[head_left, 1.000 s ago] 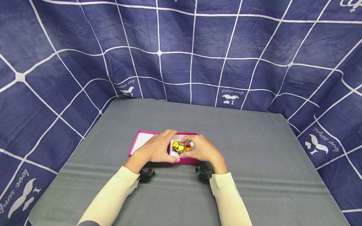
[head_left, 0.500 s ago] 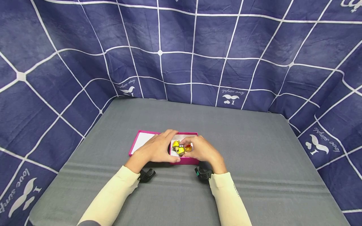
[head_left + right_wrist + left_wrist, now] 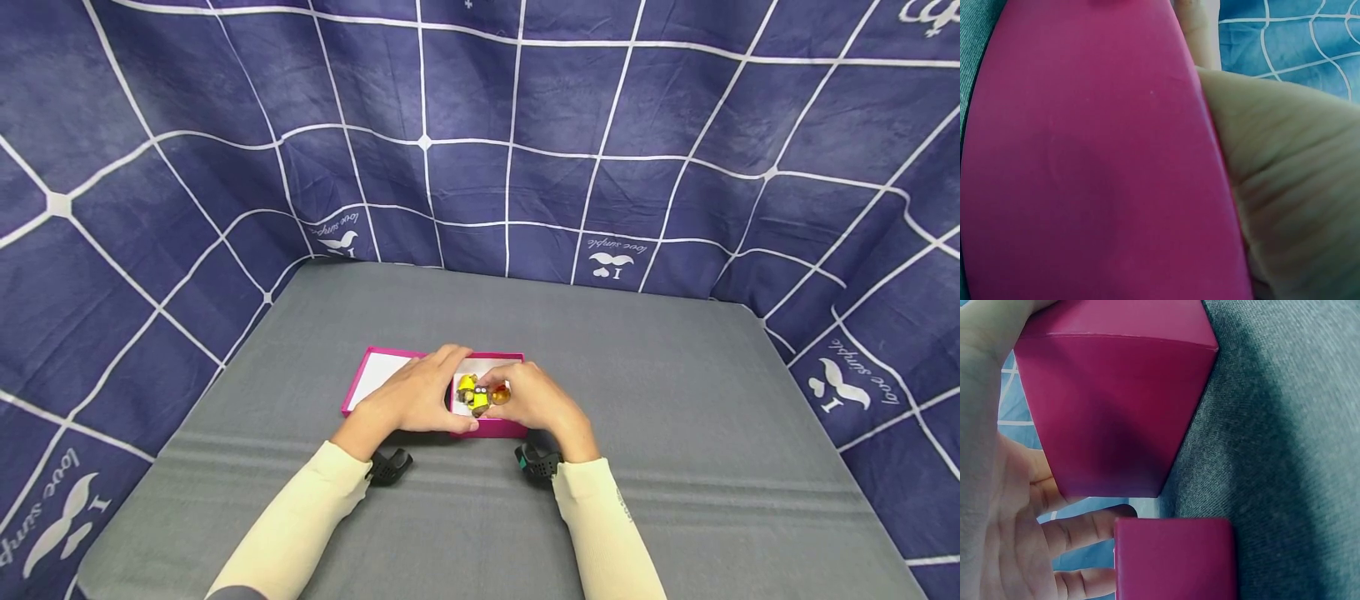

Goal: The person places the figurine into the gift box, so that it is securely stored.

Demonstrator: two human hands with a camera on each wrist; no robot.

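Gripping a white-lined magenta cardboard box [image 3: 491, 428] across its walls with the left hand [image 3: 420, 397]. Inside, pinching a small yellow-and-brown toy figure [image 3: 481, 403] with the right hand [image 3: 543, 407], at nine o'clock from a round amber piece [image 3: 502, 396]. Apparently settling it; next, probably calling for gentle release.
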